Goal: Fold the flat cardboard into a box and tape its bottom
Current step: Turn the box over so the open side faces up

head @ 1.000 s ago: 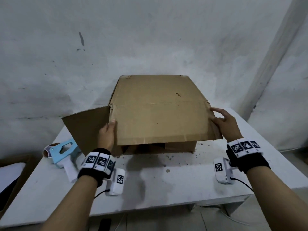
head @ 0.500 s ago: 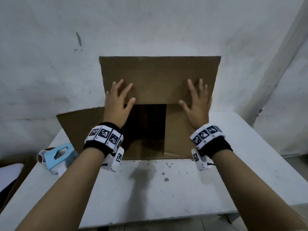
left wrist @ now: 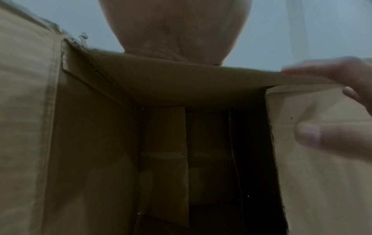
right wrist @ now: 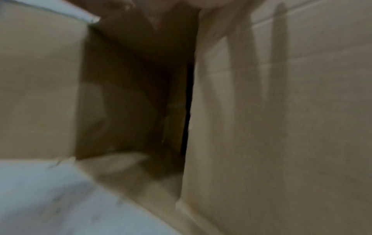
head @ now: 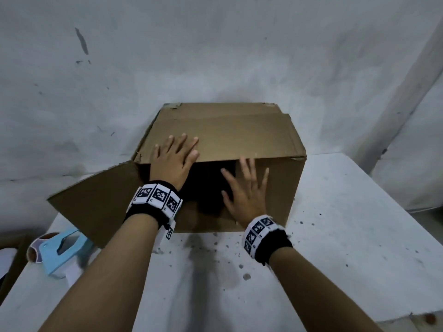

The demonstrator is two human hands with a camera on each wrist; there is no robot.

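Note:
The brown cardboard box [head: 220, 130] lies on its side on the white table [head: 335, 236], its open end facing me. My left hand [head: 175, 159] presses flat on the top panel at the front edge, fingers straight. My right hand [head: 244, 190] lies with spread fingers on the right flap [head: 273, 188], which is folded across the opening. The left flap [head: 96, 204] sticks out to the left. The left wrist view looks into the dark box interior [left wrist: 181, 151], with the fingers [left wrist: 332, 135] of my right hand at the right. The blurred right wrist view shows the same flap [right wrist: 281, 127].
A light blue tape dispenser [head: 62, 250] with a tape roll lies on the table's left side, partly under the left flap. A grey wall [head: 215, 56] stands close behind the box. Dark specks dot the table in front.
The flap that stood upright under both hands now lies flat on top of the box. My right hand has dropped onto the right flap; my left hand stays on top.

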